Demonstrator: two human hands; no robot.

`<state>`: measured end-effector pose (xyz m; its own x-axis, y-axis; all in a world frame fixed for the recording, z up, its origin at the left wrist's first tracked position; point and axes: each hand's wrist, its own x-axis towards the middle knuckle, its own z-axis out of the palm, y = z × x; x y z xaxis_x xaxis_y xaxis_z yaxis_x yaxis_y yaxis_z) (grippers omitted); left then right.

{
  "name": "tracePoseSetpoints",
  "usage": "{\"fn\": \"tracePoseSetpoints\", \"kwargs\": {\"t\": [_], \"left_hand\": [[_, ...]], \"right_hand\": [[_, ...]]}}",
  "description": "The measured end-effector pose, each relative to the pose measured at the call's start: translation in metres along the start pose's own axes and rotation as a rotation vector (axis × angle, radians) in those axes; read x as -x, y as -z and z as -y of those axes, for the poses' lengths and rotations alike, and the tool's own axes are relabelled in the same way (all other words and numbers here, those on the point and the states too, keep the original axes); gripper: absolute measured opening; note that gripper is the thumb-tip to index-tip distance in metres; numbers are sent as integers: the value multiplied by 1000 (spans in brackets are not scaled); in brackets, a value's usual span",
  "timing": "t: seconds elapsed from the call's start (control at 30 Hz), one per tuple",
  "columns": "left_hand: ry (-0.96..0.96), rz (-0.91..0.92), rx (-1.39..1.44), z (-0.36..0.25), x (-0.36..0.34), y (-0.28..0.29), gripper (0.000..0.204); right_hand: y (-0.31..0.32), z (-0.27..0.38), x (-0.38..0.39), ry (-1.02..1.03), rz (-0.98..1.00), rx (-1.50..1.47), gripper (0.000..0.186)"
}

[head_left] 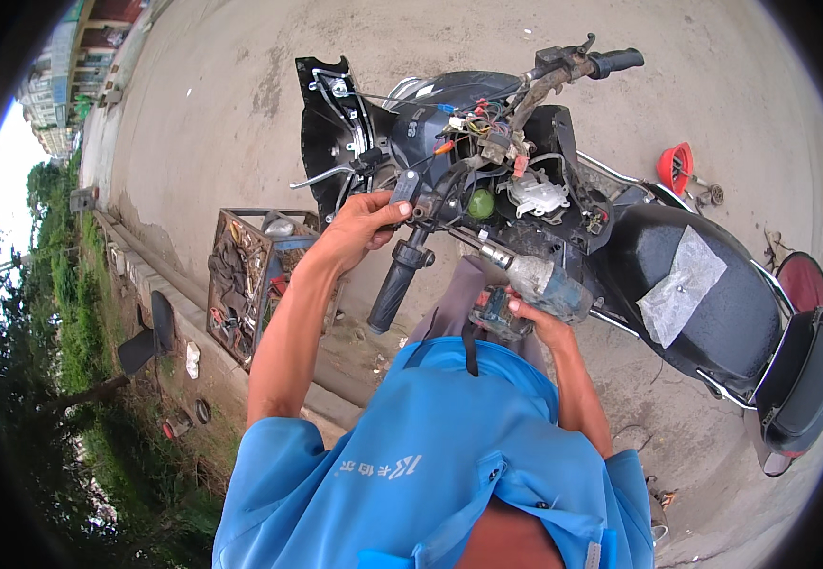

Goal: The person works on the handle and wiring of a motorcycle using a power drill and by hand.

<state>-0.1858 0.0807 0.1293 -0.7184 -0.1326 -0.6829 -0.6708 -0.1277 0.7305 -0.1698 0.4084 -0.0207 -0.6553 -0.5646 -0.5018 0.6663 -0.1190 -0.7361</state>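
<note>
A scooter stands before me with its front covers off, and wires show around its handlebar [528, 102]. My left hand [362, 230] pinches a small dark flat bracket [405, 188] between thumb and fingers, beside the near black handlebar grip [395, 290]. My right hand [542, 325] is wrapped round the handle of a cordless drill [537, 280], its body blue-green and grey. From the drill's chuck a long socket bit [469, 238] points left toward the bar end by my left hand. Whether the tip touches a fastener is too small to tell.
A metal crate [269, 251] of tools and rags stands at the left by the kerb. On the scooter's black seat [715, 284] lies a clear plastic bag [685, 286]. Beyond the scooter a red bowl [675, 168] rests on the concrete. A black top box [798, 379] sits at the rear.
</note>
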Motion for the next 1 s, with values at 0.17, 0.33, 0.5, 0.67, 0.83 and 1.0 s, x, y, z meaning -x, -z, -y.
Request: {"fn": "tracePoseSetpoints", "kwargs": {"t": [0.17,0.33,0.5,0.67,0.83,1.0], "left_hand": [[6,8,5,2,0,1,24],[10,-1,20,7,-4,4,22],[19,11,17,9,-4,8,22],[3,-20,11,7,-4,4,24],[11,-7,9,6,-4,4,24],[-4,2,36,8,-4,9,26]], "right_hand": [[0,1,-2,-29,63,-7,46],[-1,-7,-5,-6,72,10,48],[-4,-5,-7,14,105,-64,49],[-5,-6,-7,-37,127,-15,47],[-10,1,-3,-43,127,-112,44],[-13,-9,-4,-128,147,-212,42]]}}
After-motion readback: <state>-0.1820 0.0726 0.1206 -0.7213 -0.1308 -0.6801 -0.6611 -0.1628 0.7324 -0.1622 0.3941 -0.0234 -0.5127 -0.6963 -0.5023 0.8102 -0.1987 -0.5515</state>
